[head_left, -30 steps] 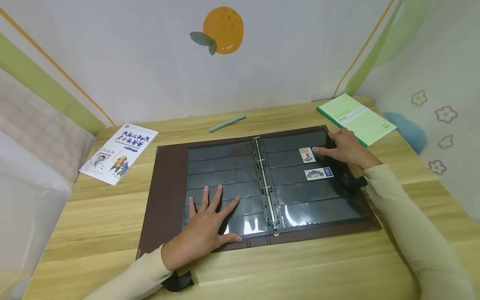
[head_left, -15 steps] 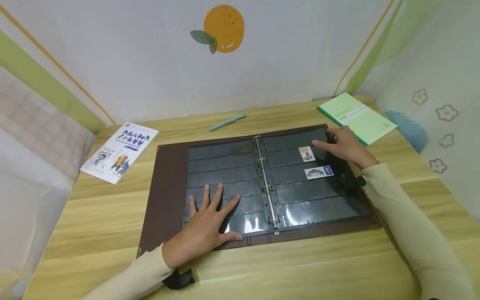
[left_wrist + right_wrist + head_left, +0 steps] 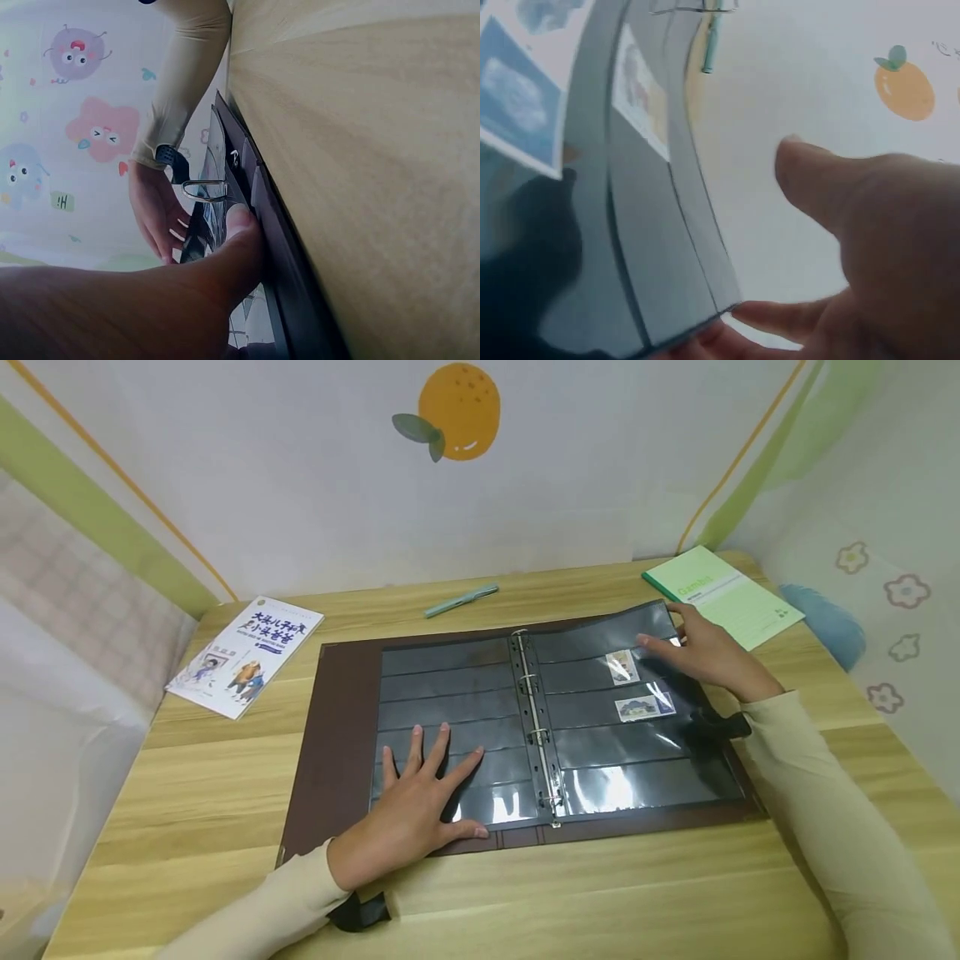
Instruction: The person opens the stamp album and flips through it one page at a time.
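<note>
An open ring-bound stamp album with a brown cover [image 3: 341, 710] lies on the table, with black pocket pages on both sides. My left hand [image 3: 408, 814] lies spread on the left page [image 3: 450, 685], thumb near the lower edge. At the upper outer corner of the right page [image 3: 615, 789] is my right hand [image 3: 712, 647]. Its fingers [image 3: 780, 319] are under the page edge and the thumb stands apart, as the right wrist view shows. That corner is raised and the page bends. Two stamps sit in its pockets: a small upright one [image 3: 622, 667] and a wider one [image 3: 645, 707].
Metal rings [image 3: 537, 737] run along the album's spine. A white picture book [image 3: 251, 652] lies at the back left, a light green pen [image 3: 461, 601] behind the album. At the back right is a green notebook [image 3: 727, 597], close to my right hand.
My right hand has slipped its fingers under the right page's corner and lifted it a little, so the page now curves and shines more. The left hand has stayed in place.
</note>
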A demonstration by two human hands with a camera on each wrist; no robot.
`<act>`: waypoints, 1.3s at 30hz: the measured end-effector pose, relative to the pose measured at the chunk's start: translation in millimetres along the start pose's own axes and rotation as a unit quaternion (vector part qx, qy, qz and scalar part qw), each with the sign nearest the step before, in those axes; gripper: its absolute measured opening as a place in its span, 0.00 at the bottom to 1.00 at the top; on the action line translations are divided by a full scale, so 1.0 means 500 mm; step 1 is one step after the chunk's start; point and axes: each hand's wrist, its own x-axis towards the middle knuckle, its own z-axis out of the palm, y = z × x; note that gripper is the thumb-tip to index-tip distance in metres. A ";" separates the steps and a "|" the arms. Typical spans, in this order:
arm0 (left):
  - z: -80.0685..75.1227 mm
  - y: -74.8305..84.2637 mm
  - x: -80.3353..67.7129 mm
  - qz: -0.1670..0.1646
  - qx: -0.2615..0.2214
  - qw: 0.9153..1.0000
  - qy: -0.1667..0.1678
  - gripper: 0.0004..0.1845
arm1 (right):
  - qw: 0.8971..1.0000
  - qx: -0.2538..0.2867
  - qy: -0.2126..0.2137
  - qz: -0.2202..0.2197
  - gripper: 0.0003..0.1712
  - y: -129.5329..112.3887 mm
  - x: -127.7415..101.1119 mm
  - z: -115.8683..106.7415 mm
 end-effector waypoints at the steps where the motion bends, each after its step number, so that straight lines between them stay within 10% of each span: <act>1: 0.000 0.000 0.000 0.000 0.001 1.000 -0.001 0.50 | 1.000 -0.003 -0.006 0.002 0.58 -0.001 -0.004 -0.004; 19: -0.003 0.001 0.000 -0.007 -0.002 1.000 -0.012 0.49 | 0.981 0.018 -0.190 -0.022 0.66 0.028 -0.053 -0.058; 32: -0.001 0.001 0.000 -0.006 -0.006 1.000 -0.012 0.49 | 0.991 0.033 -0.090 -0.098 0.46 0.012 -0.068 -0.077; 36: 0.000 0.001 -0.001 -0.006 -0.004 1.000 -0.011 0.49 | 0.986 0.135 -0.060 -0.079 0.40 -0.003 -0.064 -0.075; 39: 0.001 0.002 0.000 -0.004 0.000 1.000 -0.010 0.49 | 0.960 0.259 -0.065 -0.082 0.39 -0.014 -0.063 -0.073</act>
